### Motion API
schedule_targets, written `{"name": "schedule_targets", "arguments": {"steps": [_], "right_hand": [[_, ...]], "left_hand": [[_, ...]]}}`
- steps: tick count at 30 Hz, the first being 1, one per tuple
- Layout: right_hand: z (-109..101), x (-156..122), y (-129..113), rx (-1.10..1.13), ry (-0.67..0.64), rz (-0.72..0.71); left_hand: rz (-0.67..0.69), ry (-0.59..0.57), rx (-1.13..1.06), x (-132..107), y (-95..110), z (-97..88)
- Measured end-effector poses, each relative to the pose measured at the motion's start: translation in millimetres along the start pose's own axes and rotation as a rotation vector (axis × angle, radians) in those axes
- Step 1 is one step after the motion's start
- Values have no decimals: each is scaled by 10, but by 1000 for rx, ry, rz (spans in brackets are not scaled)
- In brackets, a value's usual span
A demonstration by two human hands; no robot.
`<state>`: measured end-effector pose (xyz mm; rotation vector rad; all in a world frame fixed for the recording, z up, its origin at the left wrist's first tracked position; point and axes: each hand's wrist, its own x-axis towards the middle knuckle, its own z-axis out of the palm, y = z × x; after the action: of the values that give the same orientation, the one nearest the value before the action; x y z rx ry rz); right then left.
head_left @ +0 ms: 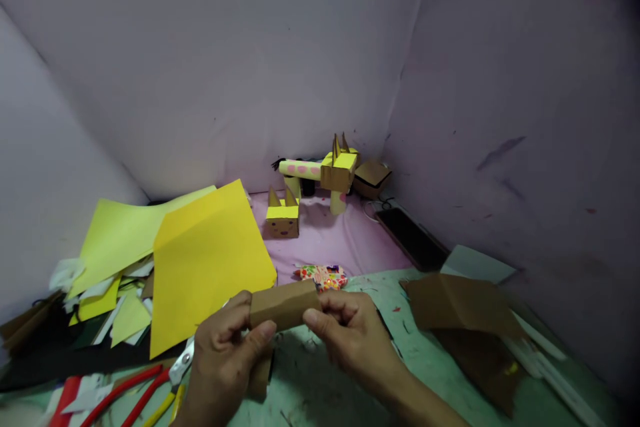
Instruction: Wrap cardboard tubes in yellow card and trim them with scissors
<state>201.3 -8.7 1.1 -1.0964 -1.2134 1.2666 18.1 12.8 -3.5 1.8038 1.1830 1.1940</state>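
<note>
A folded strip of brown cardboard [284, 305] is held up between my two hands above the green table top. My left hand [225, 353] grips its left end, thumb in front and fingers behind. At the right end, my right hand [355, 333] pinches the edge between thumb and fingers. Another brown cardboard piece [260, 377] shows below the strip, partly hidden by my left hand. Just behind the strip lies a flower-patterned object [327, 275], its kind unclear. Red-handled scissors [137, 390] rest beside my left wrist.
Yellow paper sheets [210, 260] lie over paper scraps at left. Behind stand a small cardboard animal head [283, 220] and a spotted paper animal [340, 173]. A phone [413, 237] and brown cardboard pieces [465, 307] are at right. White walls [240, 67] enclose the space.
</note>
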Motion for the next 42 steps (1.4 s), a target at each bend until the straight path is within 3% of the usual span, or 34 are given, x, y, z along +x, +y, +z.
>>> {"name": "schedule_targets", "arguments": {"steps": [4, 8, 11, 14, 16, 20, 23, 27, 29, 32, 35, 38, 42], "right_hand": [[-10, -39, -11, -129, 57, -55], [4, -67, -54, -272, 157, -136], [-3, -32, -56, -210, 258, -109], [-19, 10, -23, -113, 402, -163], [-13, 16, -1, -46, 298, -199], [34, -23, -3, 79, -71, -206], [65, -47, -19, 132, -127, -208], [82, -39, -3, 49, -65, -140], [83, -30, 9, -50, -21, -117], [75, -22, 6, -119, -10, -95], [44, -24, -20, -12, -8, -59], [-16, -30, -41, 58, 68, -80], [-75, -42, -44, 109, 106, -88]], "left_hand": [[15, -3, -76, -21, 28, 45], [-318, -92, -372, -3, 65, 119], [-585, -28, -679, 53, 96, 180], [-677, -16, -893, 86, 157, 218], [-692, -109, -989, 69, 214, 233], [-736, -300, -999, -24, 289, 290], [-728, -351, -851, -67, 258, 346], [-633, -352, -593, -45, 209, 275], [-511, -318, -228, -33, 267, 120], [-194, -297, 352, -50, 458, -211], [66, -517, 687, -86, 600, -480], [61, -820, 848, -79, 552, -529], [21, -862, 957, -17, 322, -377]]}}
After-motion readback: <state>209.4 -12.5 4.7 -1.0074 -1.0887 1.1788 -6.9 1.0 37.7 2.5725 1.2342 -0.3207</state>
